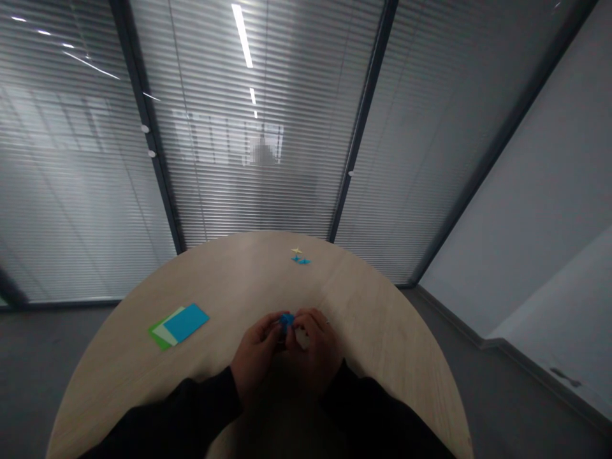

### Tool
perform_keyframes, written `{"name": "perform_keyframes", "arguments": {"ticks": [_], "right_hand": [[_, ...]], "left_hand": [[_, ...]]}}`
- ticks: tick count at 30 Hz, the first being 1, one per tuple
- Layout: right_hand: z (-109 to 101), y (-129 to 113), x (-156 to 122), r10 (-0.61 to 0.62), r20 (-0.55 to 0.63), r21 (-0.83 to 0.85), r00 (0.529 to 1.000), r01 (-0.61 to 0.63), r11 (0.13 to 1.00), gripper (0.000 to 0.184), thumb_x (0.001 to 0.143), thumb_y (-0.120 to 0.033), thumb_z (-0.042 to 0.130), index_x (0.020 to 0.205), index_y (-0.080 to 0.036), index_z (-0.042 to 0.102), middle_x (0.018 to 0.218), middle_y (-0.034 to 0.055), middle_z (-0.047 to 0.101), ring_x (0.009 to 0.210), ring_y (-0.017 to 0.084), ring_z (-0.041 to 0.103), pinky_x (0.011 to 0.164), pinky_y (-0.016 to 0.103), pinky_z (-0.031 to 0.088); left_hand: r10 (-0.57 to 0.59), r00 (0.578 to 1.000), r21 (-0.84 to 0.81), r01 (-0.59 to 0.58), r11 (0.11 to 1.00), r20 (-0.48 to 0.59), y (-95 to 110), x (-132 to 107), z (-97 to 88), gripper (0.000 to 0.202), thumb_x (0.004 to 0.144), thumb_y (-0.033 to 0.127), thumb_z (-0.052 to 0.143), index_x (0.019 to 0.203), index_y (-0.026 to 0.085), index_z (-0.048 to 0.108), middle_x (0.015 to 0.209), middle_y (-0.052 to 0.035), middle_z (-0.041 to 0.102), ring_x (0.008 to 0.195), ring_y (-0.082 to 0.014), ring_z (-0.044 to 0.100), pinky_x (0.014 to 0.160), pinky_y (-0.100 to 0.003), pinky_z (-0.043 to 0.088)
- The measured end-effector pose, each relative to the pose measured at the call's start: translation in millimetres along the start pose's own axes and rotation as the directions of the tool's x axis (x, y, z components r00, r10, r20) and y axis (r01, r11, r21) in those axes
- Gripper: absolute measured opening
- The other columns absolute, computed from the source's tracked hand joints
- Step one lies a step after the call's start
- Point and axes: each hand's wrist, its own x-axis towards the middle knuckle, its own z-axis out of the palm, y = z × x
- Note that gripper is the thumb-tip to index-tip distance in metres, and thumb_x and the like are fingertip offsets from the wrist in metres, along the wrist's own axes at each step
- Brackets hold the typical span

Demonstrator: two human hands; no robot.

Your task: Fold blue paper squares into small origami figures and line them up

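A small blue folded paper piece is held up between my two hands, above the near middle of the table. My left hand pinches it from the left side with thumb and fingers. From the right, my right hand grips its other side, the fingers curled and a ring showing on one of them. The fingers cover much of the paper, so its exact shape is hard to make out.
Flat sheets of blue, pale and green paper lie overlapping on the round wooden table at the left. Toward the far edge sit two small blue folded paper figures and a yellow folded paper figure. Glass panels with blinds stand behind.
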Motion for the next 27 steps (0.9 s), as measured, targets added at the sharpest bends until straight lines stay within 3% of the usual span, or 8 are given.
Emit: {"name": "perform_keyframes", "arguments": {"ticks": [5,13,20,24,27], "right_hand": [[2,0,0,-0.001,0.004,0.066,1.000,0.001,0.998,0.003,0.080,-0.019,0.056,0.077,-0.020,0.057,0.089,0.0058,0.063,0.075,0.018,0.060,0.065,0.028,0.048],[3,8,-1,0.132,0.065,0.087,0.989,-0.138,0.987,0.008,0.076,-0.020,0.062,0.084,-0.019,0.061,0.090,0.0052,0.065,0.067,0.016,0.059,0.061,0.028,0.049],[-3,9,1,0.180,0.179,0.193,0.967,-0.214,0.958,0.005,0.080,-0.023,0.062,0.082,-0.018,0.064,0.077,0.0029,0.067,0.067,0.016,0.063,0.062,0.027,0.052],[-3,6,1,0.245,0.190,0.187,0.951,-0.280,0.942,0.007,0.080,-0.023,0.062,0.085,-0.018,0.063,0.073,0.0017,0.066,0.060,0.014,0.061,0.056,0.025,0.050],[-2,4,0,0.218,0.169,0.209,0.961,-0.252,0.945,0.007,0.078,-0.021,0.062,0.085,-0.018,0.062,0.075,0.0019,0.065,0.059,0.013,0.060,0.055,0.024,0.050]], "left_hand": [[0.028,0.999,0.049,-0.029,0.998,0.027,1,-1,-0.5,0.029,0.080,0.033,0.069,0.104,0.016,0.069,0.102,-0.0106,0.075,0.093,-0.0242,0.070,0.086,-0.037,0.054],[0.057,0.998,0.234,-0.056,0.971,0.004,2,-2,0.7,0.026,0.081,0.032,0.067,0.101,0.016,0.069,0.105,-0.0117,0.074,0.097,-0.0257,0.068,0.090,-0.038,0.052],[0.038,0.999,0.221,-0.035,0.975,-0.010,3,-3,2.6,0.025,0.081,0.034,0.065,0.098,0.015,0.067,0.096,-0.0100,0.074,0.086,-0.0231,0.069,0.078,-0.035,0.054],[0.000,1.000,0.155,0.003,0.988,-0.021,3,-1,0.7,0.028,0.079,0.033,0.068,0.100,0.016,0.065,0.096,-0.0100,0.074,0.089,-0.0231,0.069,0.081,-0.035,0.053],[-0.021,1.000,0.071,0.021,0.997,-0.008,3,0,-0.8,0.034,0.077,0.036,0.071,0.104,0.016,0.065,0.095,-0.0098,0.075,0.090,-0.0237,0.069,0.082,-0.035,0.053]]}}
